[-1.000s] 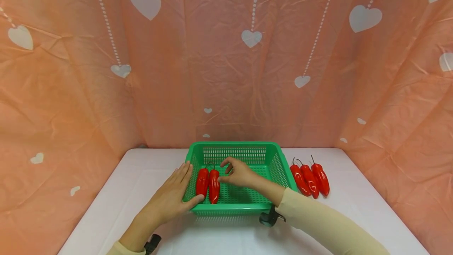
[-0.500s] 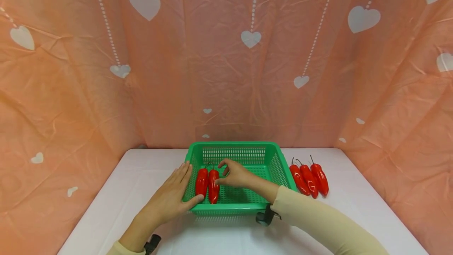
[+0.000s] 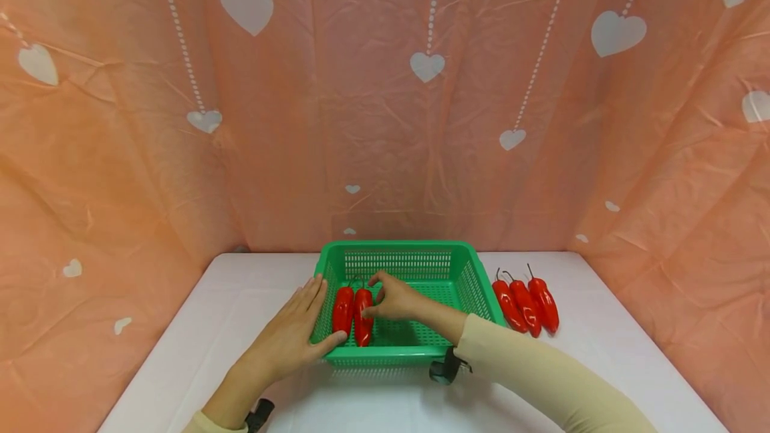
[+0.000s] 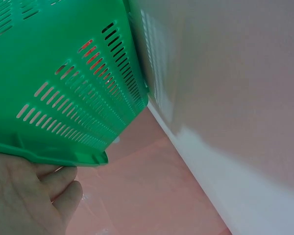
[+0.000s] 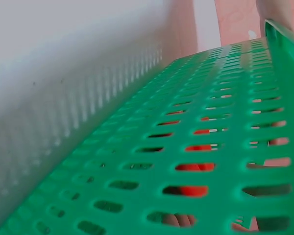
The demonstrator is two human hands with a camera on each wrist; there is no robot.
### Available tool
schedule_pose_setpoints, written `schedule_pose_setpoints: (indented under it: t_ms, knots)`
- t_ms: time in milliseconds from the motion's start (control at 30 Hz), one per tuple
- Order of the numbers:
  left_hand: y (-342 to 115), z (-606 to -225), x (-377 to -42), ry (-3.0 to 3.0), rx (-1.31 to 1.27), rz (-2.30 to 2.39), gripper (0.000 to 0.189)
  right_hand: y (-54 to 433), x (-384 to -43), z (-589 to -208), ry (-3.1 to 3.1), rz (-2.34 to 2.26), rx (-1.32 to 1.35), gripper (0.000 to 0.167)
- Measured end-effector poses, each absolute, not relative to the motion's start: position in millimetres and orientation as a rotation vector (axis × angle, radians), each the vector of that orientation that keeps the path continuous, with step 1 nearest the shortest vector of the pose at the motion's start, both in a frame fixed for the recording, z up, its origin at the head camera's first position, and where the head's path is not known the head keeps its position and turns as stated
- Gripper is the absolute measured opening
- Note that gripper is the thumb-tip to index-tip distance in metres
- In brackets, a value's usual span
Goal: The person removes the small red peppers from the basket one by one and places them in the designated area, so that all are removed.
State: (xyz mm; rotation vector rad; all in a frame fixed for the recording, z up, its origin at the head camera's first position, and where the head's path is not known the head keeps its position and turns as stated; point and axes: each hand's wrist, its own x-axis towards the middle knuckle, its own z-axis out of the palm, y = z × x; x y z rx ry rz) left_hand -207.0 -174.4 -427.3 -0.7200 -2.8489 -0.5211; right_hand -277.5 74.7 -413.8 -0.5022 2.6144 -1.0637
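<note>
A green plastic basket [image 3: 415, 351] with slotted walls stands on the table, also seen close up in the left wrist view. Two red chili peppers, a left one [image 3: 343, 306] and a right one [image 3: 362, 327], lie side by side along its left part. My left hand [image 3: 295, 329] rests on the basket's left rim, fingers straight, thumb over the front-left corner. Inside the basket, my right hand [image 3: 396, 298] is at the right chili pepper. Its thumb lies over that pepper and its fingers are bent, with a gap between thumb and index finger. The basket wall mostly hides this hand in the right wrist view.
Right of the basket, three more red chili peppers [image 3: 525, 306] with thin stems lie on the white-covered table [image 3: 240, 286]. A pink-orange sheet [image 3: 385, 119] with white hearts surrounds the table at the back and sides.
My right hand has shifted a little left, bringing its thumb further over the right chili pepper. My left hand, the basket and the peppers have stayed in place.
</note>
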Motion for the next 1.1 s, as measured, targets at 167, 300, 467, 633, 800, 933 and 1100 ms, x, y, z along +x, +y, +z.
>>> schedule_pose_setpoints:
  t_ms: [167, 300, 467, 633, 800, 933, 1100]
  knots:
    - [-174.3, -427.0, -207.0, -2.852, -0.719, -0.53, 0.103, 74.7, -281.7, -415.6, 2.546, -1.122, -0.433, 0.059]
    - [-174.3, -426.8, -206.6, -2.866, -0.713, -0.541, 0.103, 75.5, -282.9, -415.9, 2.431, -1.216, -0.376, 0.061]
    - [-174.5, -426.0, -206.7, -2.881, -0.71, -0.545, 0.104, 74.8, -284.1, -417.1, 2.33, -1.292, -0.346, 0.062]
    - [-174.7, -425.5, -206.8, -2.876, -0.713, -0.539, 0.104, 74.0, -285.9, -419.1, 2.257, -1.34, -0.305, 0.064]
    - [-174.8, -426.1, -207.2, -2.872, -0.707, -0.538, 0.103, 73.7, -287.6, -421.5, 2.228, -1.35, -0.282, 0.064]
    - [-174.8, -426.4, -207.0, -2.876, -0.708, -0.54, 0.104, 73.3, -287.3, -422.6, 2.225, -1.347, -0.277, 0.066]
    - [-174.6, -426.2, -206.8, -2.877, -0.718, -0.536, 0.104, 72.8, -286.1, -422.6, 2.223, -1.351, -0.279, 0.069]
